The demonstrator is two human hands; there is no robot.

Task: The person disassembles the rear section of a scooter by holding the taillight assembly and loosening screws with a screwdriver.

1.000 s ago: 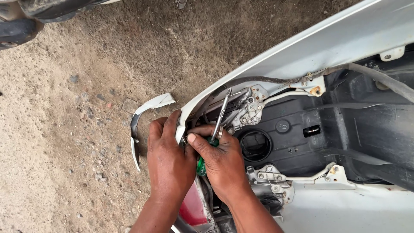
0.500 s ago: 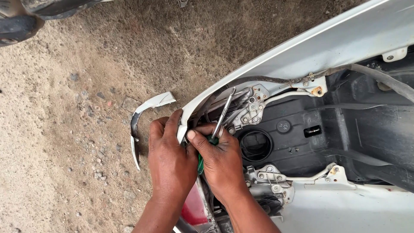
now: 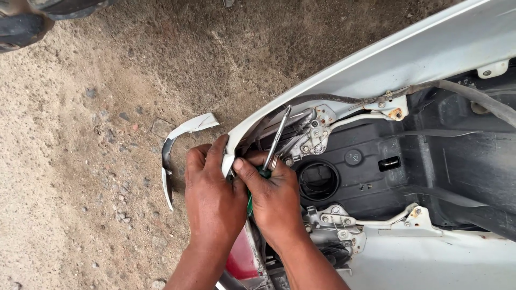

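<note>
A white scooter body (image 3: 408,59) lies open, showing its black inner tub (image 3: 408,166) and metal brackets. My right hand (image 3: 274,201) grips a green-handled screwdriver (image 3: 275,140) whose metal shaft points up toward the rear bracket (image 3: 314,134). My left hand (image 3: 212,198) wraps over the white rear edge of the panel (image 3: 232,147), right beside the right hand. A red tail lamp (image 3: 242,258) shows below the wrists.
A curved white and chrome trim piece (image 3: 174,150) lies on the sandy, stony ground (image 3: 80,161) left of the scooter. A dark tyre (image 3: 32,21) sits at the top left corner. A round black opening (image 3: 318,180) is in the tub near my right hand.
Both hands stay in place at the rear of the scooter. The screwdriver shaft has barely shifted; no clear change in grip.
</note>
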